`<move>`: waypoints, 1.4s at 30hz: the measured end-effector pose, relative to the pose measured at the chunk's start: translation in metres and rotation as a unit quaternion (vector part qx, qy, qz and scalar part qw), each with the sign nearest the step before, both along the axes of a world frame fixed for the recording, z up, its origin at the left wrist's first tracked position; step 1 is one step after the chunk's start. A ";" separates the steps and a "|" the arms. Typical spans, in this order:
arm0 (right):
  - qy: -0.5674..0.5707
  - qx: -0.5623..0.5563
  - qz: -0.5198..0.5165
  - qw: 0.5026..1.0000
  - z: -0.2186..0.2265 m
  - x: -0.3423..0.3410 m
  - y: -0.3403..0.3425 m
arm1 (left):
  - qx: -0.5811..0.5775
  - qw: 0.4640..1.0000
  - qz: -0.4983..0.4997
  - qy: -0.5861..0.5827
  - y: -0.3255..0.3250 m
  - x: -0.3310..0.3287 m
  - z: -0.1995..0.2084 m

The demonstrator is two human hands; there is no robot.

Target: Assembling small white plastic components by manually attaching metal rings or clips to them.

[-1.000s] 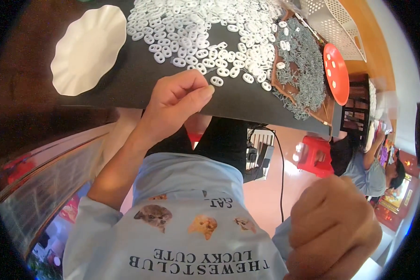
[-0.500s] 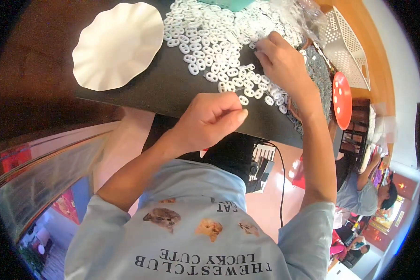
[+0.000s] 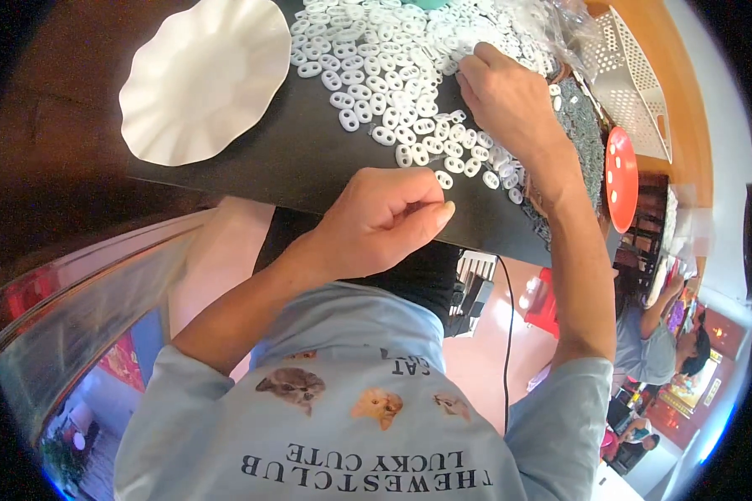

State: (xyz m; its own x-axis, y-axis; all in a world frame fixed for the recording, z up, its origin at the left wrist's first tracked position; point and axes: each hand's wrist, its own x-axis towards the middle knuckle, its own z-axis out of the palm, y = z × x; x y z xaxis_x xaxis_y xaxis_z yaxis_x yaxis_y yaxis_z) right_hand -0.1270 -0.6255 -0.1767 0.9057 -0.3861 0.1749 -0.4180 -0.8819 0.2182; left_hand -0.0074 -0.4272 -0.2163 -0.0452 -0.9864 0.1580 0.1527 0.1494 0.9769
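Observation:
My left hand (image 3: 388,221) is closed near the table's front edge, thumb pressed to the curled fingers; whatever they may hold is hidden. Just beyond it lies the near fringe of a wide spread of white oval two-hole pieces (image 3: 363,110). Over the right part of that spread, my right hand (image 3: 510,100) has its fingers curled down among the pieces, and the fingertips are out of sight behind the hand. Beside the right wrist is a heap of small dark grey pieces (image 3: 581,138), with a brown rim partly visible along it.
On the left of the dark table (image 3: 309,159) sits a white wavy-edged plate (image 3: 205,83). A red plate (image 3: 622,179) with several white bits is at the right. Behind it stands a white perforated basket (image 3: 627,83). Clear plastic (image 3: 568,29) and a green container (image 3: 428,3) are at the back.
My right hand has shifted slightly relative to the white pieces, its fingers drawn closer together. The left hand remains closed in nearly the same spot. The whole view has moved a little.

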 end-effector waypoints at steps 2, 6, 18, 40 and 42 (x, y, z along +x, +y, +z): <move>-0.079 0.059 0.023 0.995 0.004 -0.009 0.010 | -0.003 1.000 -0.001 0.002 0.000 0.000 0.001; -0.210 0.221 0.042 0.951 0.033 -0.020 0.063 | 0.031 0.997 0.055 0.033 0.006 -0.001 0.011; -0.301 0.158 0.147 0.929 0.029 -0.051 0.132 | 0.096 0.963 0.033 0.249 0.023 -0.029 0.032; -0.322 0.246 0.043 0.913 0.015 -0.101 0.142 | 0.095 0.980 0.038 0.171 0.025 -0.048 0.025; -0.334 0.209 0.005 0.919 0.022 -0.123 0.113 | 0.085 0.988 0.049 0.116 0.025 -0.038 0.026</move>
State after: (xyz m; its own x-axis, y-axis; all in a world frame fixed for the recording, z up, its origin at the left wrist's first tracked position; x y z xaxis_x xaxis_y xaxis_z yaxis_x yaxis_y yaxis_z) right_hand -0.2501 -0.5126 -0.1543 0.6544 -0.5378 0.5316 -0.3274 -0.8352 -0.4419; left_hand -0.0451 -0.4020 -0.1905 0.0702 -0.9974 -0.0152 0.3688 0.0118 0.9294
